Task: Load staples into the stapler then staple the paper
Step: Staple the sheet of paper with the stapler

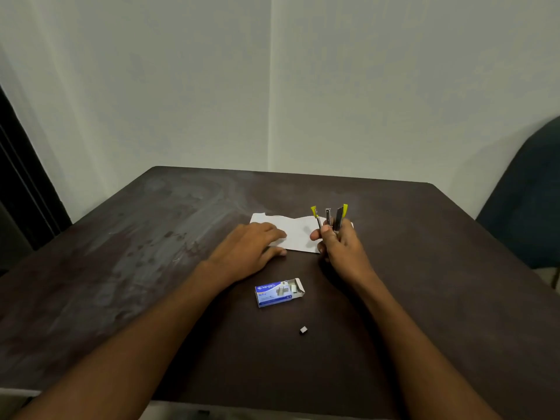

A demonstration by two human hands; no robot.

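The stapler (336, 218) stands upright and splayed open, gripped in the right hand (341, 245) just above the right end of the paper (298, 234). The left hand (248, 248) lies flat, fingers spread, pressing the paper's left part to the desk (151, 237). Nearer sits the opened blue staple box (277, 294), a small staple clump (303, 330) beyond it.

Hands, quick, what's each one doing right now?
Left hand: open, flat, palm down on the paper.
Right hand: closed around the opened stapler, held upright.
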